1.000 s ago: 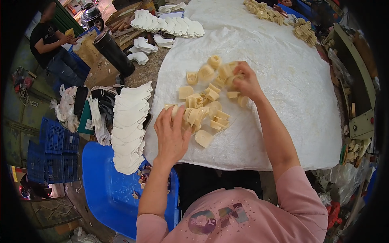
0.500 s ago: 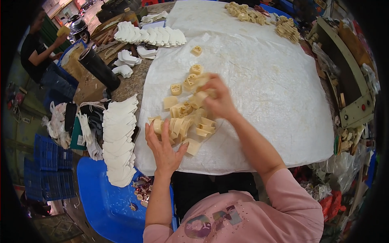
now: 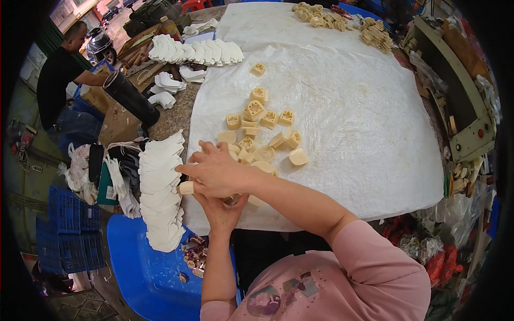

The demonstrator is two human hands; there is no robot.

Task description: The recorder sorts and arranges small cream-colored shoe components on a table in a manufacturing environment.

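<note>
My right hand point(image 3: 217, 171) crosses over my left, palm down, with its fingers bent and spread. One cream plastic block point(image 3: 186, 188), shaped like a shoe heel, sticks out beneath its index finger and appears gripped there. Below it, my left hand point(image 3: 220, 214) is mostly covered; its fingertips are hidden. Beyond both hands lie several loose cream plastic blocks point(image 3: 254, 111), some with ribbed hollow ends facing up. A single block point(image 3: 299, 157) rests apart on the right of the group. Other blocks are partly hidden under my hands and forearm.
A white woven sheet point(image 3: 353, 134) covers the table. Overlapping white curved pieces point(image 3: 160, 198) line its left edge, near a black cylinder point(image 3: 131, 99). A blue tub point(image 3: 144, 273) stands below left. Cream piles point(image 3: 375, 35) lie at the far end. A person point(image 3: 61, 80) works at far left.
My right hand has moved left and nearer, from the far blocks to over my left hand. Several blocks now lie spread out on the right. The person at far left has leaned forward.
</note>
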